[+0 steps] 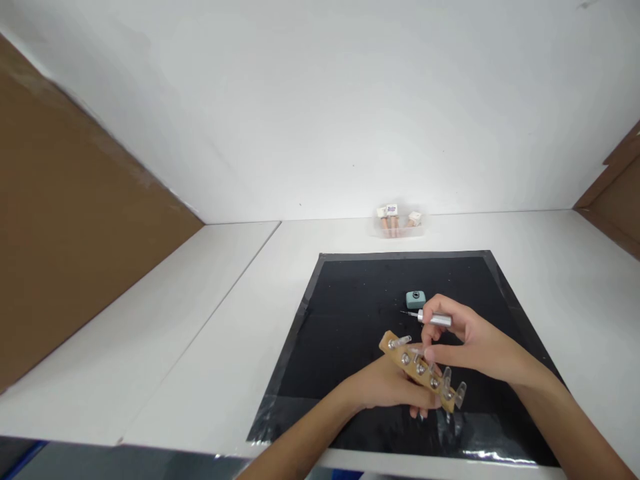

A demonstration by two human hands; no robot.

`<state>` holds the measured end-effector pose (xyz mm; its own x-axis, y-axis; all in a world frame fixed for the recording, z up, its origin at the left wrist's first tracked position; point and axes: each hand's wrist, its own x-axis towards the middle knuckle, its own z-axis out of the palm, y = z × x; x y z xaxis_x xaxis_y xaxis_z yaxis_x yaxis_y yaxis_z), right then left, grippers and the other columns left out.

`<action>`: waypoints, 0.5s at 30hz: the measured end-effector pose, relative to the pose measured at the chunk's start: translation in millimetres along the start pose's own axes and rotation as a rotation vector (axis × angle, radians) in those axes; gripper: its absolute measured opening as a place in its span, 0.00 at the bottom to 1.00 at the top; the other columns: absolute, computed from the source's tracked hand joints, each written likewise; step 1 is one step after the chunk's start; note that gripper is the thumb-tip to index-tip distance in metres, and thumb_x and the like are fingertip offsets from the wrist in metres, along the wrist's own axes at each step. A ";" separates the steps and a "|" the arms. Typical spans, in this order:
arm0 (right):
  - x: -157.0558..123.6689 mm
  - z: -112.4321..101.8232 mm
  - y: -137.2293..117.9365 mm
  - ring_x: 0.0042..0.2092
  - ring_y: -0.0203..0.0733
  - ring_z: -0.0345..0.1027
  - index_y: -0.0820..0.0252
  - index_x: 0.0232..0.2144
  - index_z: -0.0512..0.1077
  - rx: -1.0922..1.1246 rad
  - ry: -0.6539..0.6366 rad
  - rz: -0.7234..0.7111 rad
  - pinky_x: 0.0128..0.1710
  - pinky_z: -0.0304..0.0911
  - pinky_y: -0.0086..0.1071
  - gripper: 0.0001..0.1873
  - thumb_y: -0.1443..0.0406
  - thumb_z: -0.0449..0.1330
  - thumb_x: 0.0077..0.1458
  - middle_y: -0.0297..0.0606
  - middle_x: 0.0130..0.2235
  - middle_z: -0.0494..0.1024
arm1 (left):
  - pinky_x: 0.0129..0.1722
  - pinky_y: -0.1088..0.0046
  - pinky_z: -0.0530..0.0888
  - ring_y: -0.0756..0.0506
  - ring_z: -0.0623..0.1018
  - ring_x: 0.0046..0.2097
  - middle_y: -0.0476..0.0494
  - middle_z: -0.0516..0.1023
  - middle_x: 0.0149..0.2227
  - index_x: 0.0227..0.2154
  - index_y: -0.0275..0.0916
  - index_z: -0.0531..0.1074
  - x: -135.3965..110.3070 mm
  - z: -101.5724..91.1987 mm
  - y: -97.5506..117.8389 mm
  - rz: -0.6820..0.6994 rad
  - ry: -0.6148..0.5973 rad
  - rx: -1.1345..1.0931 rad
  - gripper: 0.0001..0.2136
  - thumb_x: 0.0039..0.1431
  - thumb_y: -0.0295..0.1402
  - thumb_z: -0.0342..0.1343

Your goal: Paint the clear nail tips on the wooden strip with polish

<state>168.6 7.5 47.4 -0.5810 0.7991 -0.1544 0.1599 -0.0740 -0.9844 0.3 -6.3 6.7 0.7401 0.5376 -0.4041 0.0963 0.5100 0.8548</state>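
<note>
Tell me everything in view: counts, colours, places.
Bar: one, tan, in left hand
Studs: several, silver, on bar
Plastic pieces: several, clear, along bar
Slim tool: one, silver, in right hand
Box: one, teal, on mat
Mat: one, black, on table
Tray: one, clear, behind mat
Items: at least three, white-topped, in tray
Table: one, white, under mat
Wall: one, white, behind
Panels: two, brown, both sides
Left hand: one, bare, over mat
Right hand: one, bare, over mat
</note>
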 end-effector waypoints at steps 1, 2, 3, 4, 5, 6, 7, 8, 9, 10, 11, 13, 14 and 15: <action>0.6 -0.7 0.8 0.30 0.34 0.66 0.55 0.34 0.60 0.041 -0.018 0.015 0.32 0.63 0.32 0.11 0.67 0.61 0.50 0.28 0.27 0.69 | 0.19 0.79 0.66 0.56 0.68 0.19 0.55 0.69 0.18 0.19 0.35 0.69 0.0 0.3 0.4 -0.009 -0.008 0.004 0.04 0.38 0.26 0.59; 1.1 -1.1 1.2 0.29 0.34 0.66 0.55 0.34 0.60 0.079 -0.035 0.021 0.31 0.63 0.31 0.11 0.66 0.61 0.50 0.28 0.27 0.68 | 0.19 0.79 0.66 0.56 0.68 0.19 0.55 0.69 0.18 0.19 0.35 0.69 0.1 0.4 0.7 -0.017 -0.013 0.004 0.03 0.38 0.26 0.58; 1.6 -1.4 1.2 0.28 0.33 0.66 0.55 0.34 0.60 0.112 -0.049 0.023 0.31 0.63 0.31 0.12 0.64 0.61 0.50 0.27 0.27 0.68 | 0.19 0.79 0.65 0.56 0.68 0.19 0.55 0.69 0.18 0.19 0.35 0.69 0.0 0.3 0.7 -0.021 -0.013 0.000 0.03 0.38 0.26 0.58; 2.0 -1.3 0.8 0.27 0.33 0.66 0.56 0.34 0.60 0.137 -0.057 0.021 0.31 0.63 0.31 0.12 0.64 0.61 0.50 0.27 0.27 0.68 | 0.19 0.79 0.65 0.55 0.68 0.19 0.55 0.69 0.18 0.19 0.35 0.69 0.0 0.0 0.5 -0.022 -0.014 -0.006 0.03 0.38 0.26 0.58; 2.2 -1.1 0.3 0.27 0.33 0.66 0.56 0.33 0.60 0.155 -0.059 0.018 0.31 0.62 0.31 0.12 0.63 0.62 0.50 0.27 0.27 0.69 | 0.19 0.79 0.65 0.55 0.68 0.20 0.55 0.69 0.18 0.19 0.35 0.69 0.0 -0.5 -0.1 -0.023 -0.015 -0.011 0.03 0.38 0.26 0.59; 2.3 -0.6 -0.3 0.27 0.33 0.66 0.56 0.33 0.60 0.171 -0.056 0.015 0.32 0.62 0.31 0.12 0.63 0.62 0.50 0.27 0.26 0.69 | 0.20 0.79 0.66 0.55 0.69 0.20 0.55 0.69 0.18 0.20 0.35 0.70 -0.1 -1.1 -1.0 -0.022 -0.012 -0.016 0.04 0.38 0.26 0.60; 2.2 0.0 -0.8 0.26 0.32 0.66 0.56 0.32 0.60 0.186 -0.047 0.018 0.31 0.62 0.31 0.13 0.62 0.62 0.50 0.27 0.25 0.69 | 0.20 0.78 0.66 0.55 0.69 0.20 0.55 0.70 0.18 0.21 0.35 0.70 0.0 -1.8 -2.1 -0.020 -0.003 -0.024 0.05 0.38 0.26 0.60; 2.1 0.4 -1.1 0.26 0.32 0.65 0.56 0.32 0.60 0.197 -0.033 0.025 0.31 0.62 0.31 0.13 0.62 0.62 0.49 0.27 0.25 0.68 | 0.21 0.78 0.66 0.54 0.69 0.21 0.55 0.71 0.19 0.22 0.35 0.70 0.0 -2.5 -3.5 -0.013 0.018 -0.038 0.06 0.38 0.26 0.61; 1.8 0.7 -1.1 0.26 0.33 0.65 0.56 0.32 0.59 0.200 -0.013 0.032 0.30 0.61 0.31 0.13 0.62 0.62 0.49 0.26 0.24 0.68 | 0.22 0.77 0.66 0.54 0.70 0.22 0.55 0.71 0.20 0.23 0.35 0.70 0.1 -3.1 -4.8 -0.002 0.051 -0.059 0.08 0.37 0.26 0.63; 1.5 0.4 -0.8 0.26 0.33 0.65 0.56 0.32 0.59 0.192 0.016 0.038 0.30 0.61 0.31 0.14 0.62 0.62 0.49 0.26 0.24 0.68 | 0.23 0.77 0.67 0.54 0.70 0.23 0.55 0.72 0.21 0.23 0.35 0.69 0.3 -3.8 -6.0 0.008 0.091 -0.081 0.10 0.35 0.26 0.64; 1.2 -0.4 -0.3 0.26 0.33 0.64 0.56 0.32 0.58 0.165 0.055 0.044 0.30 0.60 0.31 0.14 0.62 0.61 0.49 0.26 0.24 0.67 | 0.26 0.77 0.67 0.54 0.70 0.24 0.55 0.72 0.22 0.24 0.35 0.69 0.6 -4.4 -6.9 0.019 0.138 -0.102 0.12 0.34 0.26 0.66; 0.0 -4.1 1.5 0.27 0.34 0.63 0.55 0.32 0.59 0.047 0.154 0.056 0.30 0.59 0.32 0.12 0.62 0.60 0.49 0.26 0.25 0.67 | 0.31 0.76 0.68 0.54 0.71 0.27 0.55 0.73 0.23 0.25 0.35 0.70 1.2 -5.7 -7.7 0.029 0.219 -0.123 0.14 0.31 0.26 0.68; -0.9 -6.9 2.6 0.28 0.34 0.62 0.55 0.32 0.59 -0.035 0.204 0.056 0.32 0.58 0.32 0.11 0.62 0.60 0.50 0.27 0.25 0.67 | 0.33 0.76 0.67 0.54 0.71 0.28 0.55 0.73 0.24 0.25 0.34 0.70 1.6 -6.4 -7.6 0.026 0.245 -0.125 0.15 0.31 0.27 0.68; -2.4 -10.2 3.8 0.29 0.35 0.61 0.55 0.32 0.59 -0.122 0.246 0.054 0.33 0.58 0.33 0.10 0.63 0.59 0.50 0.27 0.26 0.67 | 0.36 0.75 0.67 0.54 0.71 0.29 0.54 0.73 0.24 0.26 0.34 0.71 2.0 -7.2 -7.2 0.023 0.265 -0.133 0.16 0.31 0.28 0.69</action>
<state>178.7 11.4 44.8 -0.3605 0.9177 -0.1668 0.2892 -0.0601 -0.9554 -3.7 -4.1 -2.6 0.5396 0.6979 -0.4708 -0.0197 0.5695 0.8217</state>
